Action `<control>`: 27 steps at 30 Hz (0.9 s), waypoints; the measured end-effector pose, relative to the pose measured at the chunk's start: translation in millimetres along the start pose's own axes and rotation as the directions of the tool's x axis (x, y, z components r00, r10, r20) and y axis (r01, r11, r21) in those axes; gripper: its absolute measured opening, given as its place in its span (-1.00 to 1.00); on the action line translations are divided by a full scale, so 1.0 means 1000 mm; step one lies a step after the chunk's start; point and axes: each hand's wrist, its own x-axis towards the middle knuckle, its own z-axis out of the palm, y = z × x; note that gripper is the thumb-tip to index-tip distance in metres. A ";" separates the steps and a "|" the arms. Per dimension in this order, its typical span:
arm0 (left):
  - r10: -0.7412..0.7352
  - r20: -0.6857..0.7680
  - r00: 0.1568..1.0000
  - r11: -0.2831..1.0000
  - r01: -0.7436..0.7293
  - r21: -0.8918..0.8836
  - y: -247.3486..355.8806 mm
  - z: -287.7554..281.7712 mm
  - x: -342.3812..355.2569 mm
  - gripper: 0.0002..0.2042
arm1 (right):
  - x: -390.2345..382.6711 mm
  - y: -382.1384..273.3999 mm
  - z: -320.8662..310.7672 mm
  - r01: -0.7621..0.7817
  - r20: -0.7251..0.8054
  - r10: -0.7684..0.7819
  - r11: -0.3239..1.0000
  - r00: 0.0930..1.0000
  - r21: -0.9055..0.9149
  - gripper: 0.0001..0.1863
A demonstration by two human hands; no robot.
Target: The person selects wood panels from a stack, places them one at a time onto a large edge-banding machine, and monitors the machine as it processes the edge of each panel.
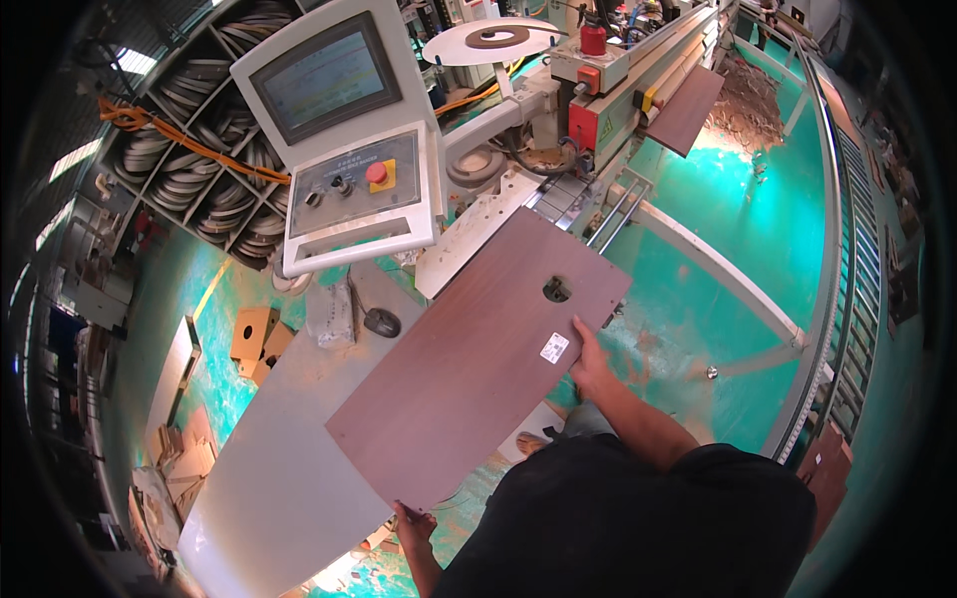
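A long brown wood-look board (469, 369) lies slanted before me, one end on the grey table and the far end at the machine. Near its far end are a round cutout (556, 289) and a white printed label (554, 347). My right hand (588, 361) grips the board's right edge close to the label, with the thumb on top. At the near corner, my left hand (414, 528) is closed on the board's edge; its fingers are partly hidden. A thin dark strip (451, 497) curls out beside that corner.
A control panel (351, 184) with a screen and red button stands at the far left. A computer mouse (382, 322) sits on the grey table (269, 458). Another brown board (688, 112) sticks out of the machine (598, 120). A roller conveyor (847, 239) runs along the right.
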 end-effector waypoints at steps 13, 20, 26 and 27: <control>0.031 -0.131 0.991 0.968 0.003 0.252 0.007 0.000 0.024 -0.34 | -0.005 -0.002 0.029 -0.084 -0.226 0.055 0.989 0.973 -0.124 -0.42; 0.058 0.117 0.991 0.946 -0.092 0.310 0.026 0.020 -0.008 -0.51 | -0.005 -0.013 0.028 -0.078 -0.274 0.021 0.976 0.961 -0.202 -0.42; -0.017 -0.047 0.999 0.950 0.030 0.311 0.027 0.051 -0.032 -0.50 | 0.014 -0.014 0.010 -0.182 -0.248 0.132 0.964 0.960 -0.192 -0.33; -0.086 0.029 0.996 0.969 0.077 0.234 0.030 0.049 -0.029 -0.58 | 0.015 -0.020 0.012 -0.201 -0.243 0.156 0.964 0.957 -0.172 -0.42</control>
